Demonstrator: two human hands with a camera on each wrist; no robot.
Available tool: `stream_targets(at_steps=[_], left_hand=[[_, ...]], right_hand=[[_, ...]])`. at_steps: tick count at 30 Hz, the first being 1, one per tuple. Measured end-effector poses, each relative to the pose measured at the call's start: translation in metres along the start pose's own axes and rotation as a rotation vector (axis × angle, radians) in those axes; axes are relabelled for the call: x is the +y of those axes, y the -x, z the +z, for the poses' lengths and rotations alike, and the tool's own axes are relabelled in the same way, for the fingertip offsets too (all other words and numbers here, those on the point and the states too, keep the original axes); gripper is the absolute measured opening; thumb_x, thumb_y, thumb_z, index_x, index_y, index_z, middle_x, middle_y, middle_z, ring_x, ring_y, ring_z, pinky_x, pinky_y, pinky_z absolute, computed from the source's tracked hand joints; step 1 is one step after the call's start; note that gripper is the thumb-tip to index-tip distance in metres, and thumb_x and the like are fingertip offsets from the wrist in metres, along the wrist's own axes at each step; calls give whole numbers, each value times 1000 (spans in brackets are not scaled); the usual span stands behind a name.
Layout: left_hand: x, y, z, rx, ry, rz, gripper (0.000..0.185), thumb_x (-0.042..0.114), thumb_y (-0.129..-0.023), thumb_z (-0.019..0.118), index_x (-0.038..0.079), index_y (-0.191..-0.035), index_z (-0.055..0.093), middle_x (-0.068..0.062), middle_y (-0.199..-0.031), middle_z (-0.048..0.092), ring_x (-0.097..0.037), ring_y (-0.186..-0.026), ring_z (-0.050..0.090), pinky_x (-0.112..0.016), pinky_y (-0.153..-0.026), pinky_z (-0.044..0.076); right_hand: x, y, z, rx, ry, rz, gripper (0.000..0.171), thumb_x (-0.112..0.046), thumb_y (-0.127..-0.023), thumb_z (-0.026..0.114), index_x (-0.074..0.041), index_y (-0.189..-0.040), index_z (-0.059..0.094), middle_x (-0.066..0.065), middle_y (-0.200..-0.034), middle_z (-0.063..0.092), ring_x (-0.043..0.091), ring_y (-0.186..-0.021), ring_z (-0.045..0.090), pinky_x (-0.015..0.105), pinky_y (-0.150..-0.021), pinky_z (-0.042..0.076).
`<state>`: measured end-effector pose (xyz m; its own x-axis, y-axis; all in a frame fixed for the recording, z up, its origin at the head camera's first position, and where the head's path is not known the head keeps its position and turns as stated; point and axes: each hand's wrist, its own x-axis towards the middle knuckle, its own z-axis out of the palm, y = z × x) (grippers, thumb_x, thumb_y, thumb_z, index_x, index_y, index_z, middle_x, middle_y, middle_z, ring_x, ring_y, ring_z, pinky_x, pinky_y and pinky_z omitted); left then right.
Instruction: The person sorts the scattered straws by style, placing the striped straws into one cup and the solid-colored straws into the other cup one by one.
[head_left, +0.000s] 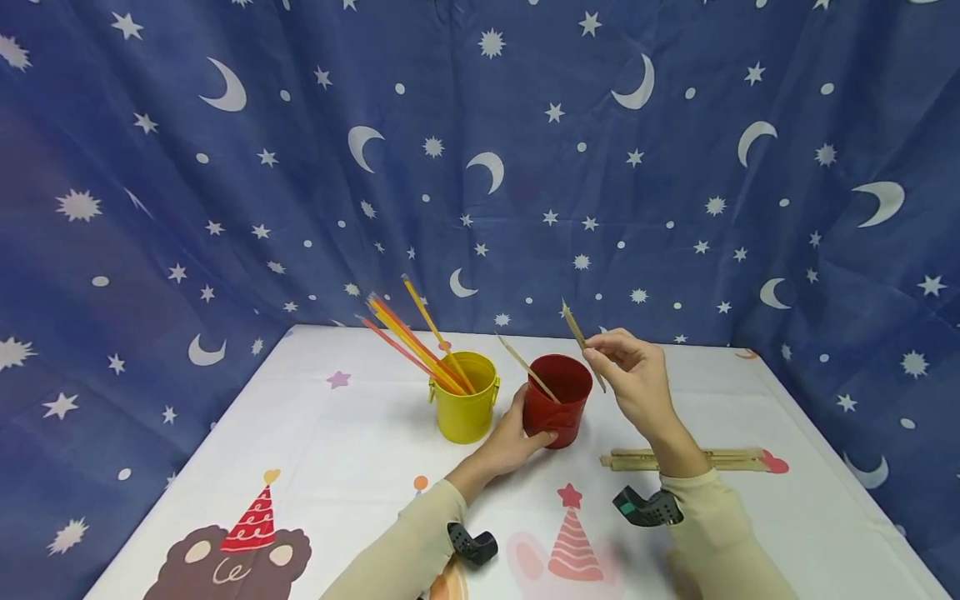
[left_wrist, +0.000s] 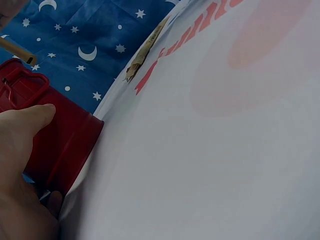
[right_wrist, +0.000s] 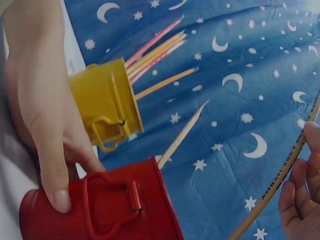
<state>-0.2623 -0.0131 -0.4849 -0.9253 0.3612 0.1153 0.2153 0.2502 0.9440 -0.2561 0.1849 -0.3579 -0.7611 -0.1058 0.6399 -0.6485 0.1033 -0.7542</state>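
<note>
My right hand (head_left: pixel 633 375) pinches a tan stick (head_left: pixel 574 323) between thumb and fingertips, above and to the right of my left hand (head_left: pixel 513 437). The stick's long axis is steep and tilted: the upper end rises up and leftward from my fingertips, and the lower end slants down and rightward beneath them, just beside the rim of a red bucket (head_left: pixel 555 423). I can't tell whether that lower end touches the rim. The stick is slim and straw-coloured, with a narrow tip at its upper end and a line of small dark lettering running lengthwise, partly hidden by my fingers.

My left hand grips the bucket low down, thumb across the near side and fingers round its left. The bucket is glossy red with a wire handle, its mouth upward. A second tan stick (head_left: pixel 525 365) leans in it, its pointed end up and left, over my left hand.

Left of that hand stands a yellow bucket (head_left: pixel 461 418) with orange, yellow and red sticks (head_left: pixel 405 332), most leaning leftward. Below my right hand, partly behind its wrist, several tan sticks (head_left: pixel 735 460) lie flat, long axes running sideways.
</note>
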Motion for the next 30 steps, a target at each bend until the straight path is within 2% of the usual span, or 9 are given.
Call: stream_targets(at_steps=[3,8,17,19,23,26,30], left_hand=[[0,0,-2,-1,-3,7,89,24,-94,69,18,-162,12,-5,-162,37,-25,-149,37,-48,-123,36],[1,0,-4,-15,13,28,89,23,-94,69,18,-162,12,-4,-161,37,-25,-149,37,-48,-123,36],[3,1,-2,-19,30,38,88,21,-94,69,18,-162,13,-4,-161,38,-25,-149,38,-47,-122,38],[3,1,-2,-18,25,39,88,21,-94,69,19,-162,13,-4,-161,38,-25,-148,39,-47,-122,38],[2,0,-2,-15,16,43,87,22,-94,69,20,-161,15,-4,-159,40,-24,-147,40,-46,-122,38],[0,-1,-2,-9,9,39,87,23,-94,69,20,-162,15,-5,-159,41,-24,-147,41,-46,-123,37],[-1,-1,-2,0,-13,28,88,25,-94,69,19,-162,14,-7,-160,40,-26,-148,41,-47,-124,35]], right_hand=[[-4,-1,2,30,-82,9,11,12,-89,66,11,-99,71,-8,-89,69,4,-77,64,15,-72,54],[-8,1,5,69,-196,6,21,17,-88,64,1,-98,74,-6,-88,71,5,-78,65,15,-75,56],[-17,5,10,80,-277,-90,33,21,-88,60,-7,-99,75,-4,-94,70,4,-82,68,14,-78,57],[-16,6,12,66,-293,-112,33,22,-88,59,-5,-100,74,-3,-94,69,5,-82,68,15,-79,57],[-3,7,18,33,-252,-120,23,21,-88,59,5,-99,72,-4,-94,69,6,-81,66,15,-76,57],[10,9,24,21,-136,-101,14,18,-88,62,12,-99,69,-8,-93,69,4,-77,64,14,-71,55],[27,13,31,0,25,-38,11,11,-89,68,9,-98,72,-3,-92,70,2,-77,63,14,-69,53]])
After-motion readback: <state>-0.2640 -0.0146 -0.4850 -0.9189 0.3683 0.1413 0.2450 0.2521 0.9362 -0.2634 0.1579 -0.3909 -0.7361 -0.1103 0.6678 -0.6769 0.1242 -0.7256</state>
